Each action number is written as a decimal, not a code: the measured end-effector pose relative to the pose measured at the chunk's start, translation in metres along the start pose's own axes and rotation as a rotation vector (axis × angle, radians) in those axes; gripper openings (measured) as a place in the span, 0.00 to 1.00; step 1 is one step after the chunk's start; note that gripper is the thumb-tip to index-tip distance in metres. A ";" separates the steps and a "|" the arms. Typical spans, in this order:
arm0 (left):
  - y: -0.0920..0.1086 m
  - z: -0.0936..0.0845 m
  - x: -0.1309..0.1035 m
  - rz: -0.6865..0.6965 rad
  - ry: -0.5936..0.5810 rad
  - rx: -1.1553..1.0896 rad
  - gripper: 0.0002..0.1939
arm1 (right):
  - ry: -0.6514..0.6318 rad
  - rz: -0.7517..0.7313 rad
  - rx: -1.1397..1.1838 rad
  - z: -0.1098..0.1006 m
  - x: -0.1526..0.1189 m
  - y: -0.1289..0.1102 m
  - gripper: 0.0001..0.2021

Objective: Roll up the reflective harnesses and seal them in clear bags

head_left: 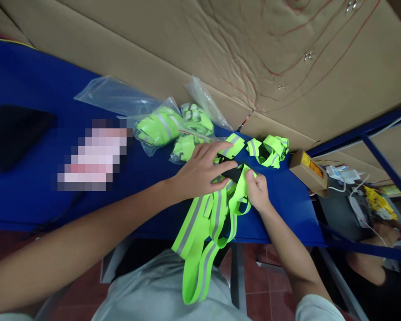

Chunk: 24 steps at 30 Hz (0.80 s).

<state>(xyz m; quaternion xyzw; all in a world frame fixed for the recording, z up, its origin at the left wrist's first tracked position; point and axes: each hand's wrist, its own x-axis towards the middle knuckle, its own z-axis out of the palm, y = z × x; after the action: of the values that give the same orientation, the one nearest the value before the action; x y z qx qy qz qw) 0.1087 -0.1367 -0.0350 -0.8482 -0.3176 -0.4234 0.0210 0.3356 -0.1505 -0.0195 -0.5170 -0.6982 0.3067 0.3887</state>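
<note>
In the head view, neon-green reflective straps (190, 223) with grey stripes hang in loops over the front edge of the blue table. My right hand (259, 191) pinches one of these straps, thumb on top, near a black piece (233, 174). My left hand (207, 169) reaches over the bunch with its fingers spread, close to the black piece; whether its fingertips touch the straps is unclear. Just beyond the fingers a strap end (235, 145) lies on the table. Further right is a rolled green strap (274, 150).
Clear plastic bags with green straps (160, 126) lie at the back, beside a flat clear bag (116, 96). A cardboard wall (187, 53) stands behind the blue table (289, 191). A small cardboard box (297, 167) is at right, near a blue frame and another person's arm (367, 263). Dark cloth lies left.
</note>
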 end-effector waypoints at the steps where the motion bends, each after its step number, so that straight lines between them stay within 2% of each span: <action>1: 0.000 -0.001 0.000 0.014 -0.011 0.001 0.16 | -0.016 -0.029 -0.019 0.000 0.000 0.000 0.38; 3: 0.000 -0.002 0.001 0.025 -0.034 -0.012 0.15 | -0.029 -0.110 -0.079 -0.002 -0.001 0.001 0.33; 5: 0.000 -0.002 0.001 0.003 -0.046 -0.023 0.14 | 0.044 -0.262 -0.210 -0.004 -0.003 0.000 0.25; 6: 0.000 -0.002 0.001 -0.013 -0.049 -0.028 0.14 | 0.107 -0.354 -0.296 -0.004 -0.004 -0.001 0.25; 8: -0.002 0.000 0.000 -0.044 -0.052 -0.047 0.14 | 0.173 -0.516 -0.488 -0.004 -0.008 -0.006 0.36; 10: -0.005 0.004 -0.001 -0.073 -0.049 -0.083 0.15 | 0.107 -0.600 -0.671 -0.002 -0.011 -0.011 0.39; 12: -0.009 0.008 -0.002 -0.087 -0.035 -0.135 0.15 | 0.001 -0.627 -0.806 0.001 -0.012 -0.015 0.36; 14: -0.012 0.011 -0.002 -0.091 -0.025 -0.201 0.14 | -0.042 -0.638 -0.859 0.005 -0.012 -0.015 0.33; 20: -0.012 0.016 -0.001 -0.086 -0.069 -0.411 0.10 | -0.043 -0.586 -0.871 0.008 -0.009 -0.012 0.24; 24: -0.012 0.017 0.000 -0.124 -0.081 -0.456 0.11 | -0.031 -0.588 -0.869 0.005 -0.009 -0.011 0.20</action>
<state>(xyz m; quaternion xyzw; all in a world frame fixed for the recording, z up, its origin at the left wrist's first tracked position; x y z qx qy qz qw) 0.1138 -0.1224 -0.0484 -0.8261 -0.2656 -0.4504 -0.2099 0.3271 -0.1622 -0.0147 -0.4080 -0.8824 -0.1258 0.1977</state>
